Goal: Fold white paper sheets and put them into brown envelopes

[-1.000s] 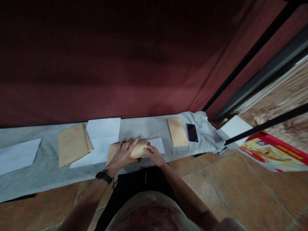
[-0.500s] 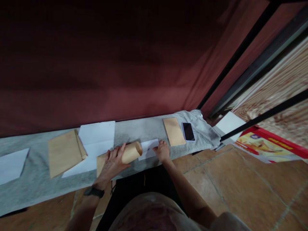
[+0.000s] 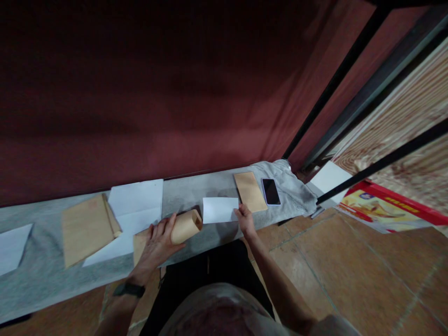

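Note:
My left hand (image 3: 159, 242) grips a brown paper envelope (image 3: 187, 226) by its two long edges, thumb on the near side and fingers on the far side. Its right end bulges up into an open mouth. A folded white sheet of paper (image 3: 220, 210) is pinched at its right edge between the thumb and fingers of my right hand (image 3: 245, 218). The sheet is lifted off the cloth, its left edge close to the envelope's mouth. Part of the envelope is hidden under my left hand.
A grey cloth (image 3: 189, 191) covers the long narrow surface. A flat brown envelope (image 3: 250, 190) and a phone (image 3: 271, 192) lie to the right. Leftward are larger white sheets (image 3: 138, 198), more brown envelopes (image 3: 87, 228) and another white paper (image 3: 14, 247). A red box (image 3: 388, 207) is at right.
My right hand has taken up the white sheet, which lay on the cloth, and raised it. The left hand still holds the envelope with its mouth bulging. The view has shifted slightly.

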Motion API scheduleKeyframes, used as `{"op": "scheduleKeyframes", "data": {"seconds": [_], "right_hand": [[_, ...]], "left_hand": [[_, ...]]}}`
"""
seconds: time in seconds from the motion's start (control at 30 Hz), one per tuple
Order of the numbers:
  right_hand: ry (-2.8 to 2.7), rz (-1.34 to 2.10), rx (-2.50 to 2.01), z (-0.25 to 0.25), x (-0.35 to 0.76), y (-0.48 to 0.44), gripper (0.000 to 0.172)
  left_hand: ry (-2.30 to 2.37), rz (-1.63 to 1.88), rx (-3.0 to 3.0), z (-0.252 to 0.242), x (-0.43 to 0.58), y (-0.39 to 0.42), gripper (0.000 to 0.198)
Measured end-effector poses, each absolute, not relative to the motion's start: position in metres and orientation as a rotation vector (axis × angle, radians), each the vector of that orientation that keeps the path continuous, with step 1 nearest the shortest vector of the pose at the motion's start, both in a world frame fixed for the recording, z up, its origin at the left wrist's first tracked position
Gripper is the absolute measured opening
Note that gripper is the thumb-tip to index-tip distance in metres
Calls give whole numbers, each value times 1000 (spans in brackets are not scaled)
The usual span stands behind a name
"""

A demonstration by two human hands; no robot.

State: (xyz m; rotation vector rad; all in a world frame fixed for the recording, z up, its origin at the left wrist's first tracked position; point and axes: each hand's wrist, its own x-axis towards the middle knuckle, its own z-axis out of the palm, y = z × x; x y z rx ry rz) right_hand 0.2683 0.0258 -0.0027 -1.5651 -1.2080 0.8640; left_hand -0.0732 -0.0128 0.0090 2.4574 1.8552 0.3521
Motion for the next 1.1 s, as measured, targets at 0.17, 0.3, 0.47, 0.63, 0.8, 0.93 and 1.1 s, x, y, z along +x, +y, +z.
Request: {"op": "scheduleKeyframes", "data": {"seconds": [0.17, 0.3, 0.47, 0.63, 0.8, 0.93, 1.1], "right_hand": [[-1150, 871, -1458, 8, 266, 16, 28], [-1254, 922, -1413, 14, 262, 9, 30], [-1524, 944, -1412, 22, 272, 10, 27], [-1609, 945, -1428, 27, 272, 14, 27], [-1609, 955, -1438, 23, 242, 12, 29], [-1578, 923, -1455, 19, 219, 6, 24], [-1629, 964, -1563, 18, 202, 4, 26]], "left_hand": [[1832, 381, 2469, 14, -63, -12, 112], [1828, 451, 2498, 13, -62, -13, 112], [1828, 455, 2544, 15, -62, -16, 115], [1776, 470, 2592, 24, -54, -16, 111], [1727, 524, 2574, 27, -39, -9, 114], [1666, 502, 2598, 25, -27, -6, 120], [1589, 504, 2615, 25, -17, -8, 121]]}}
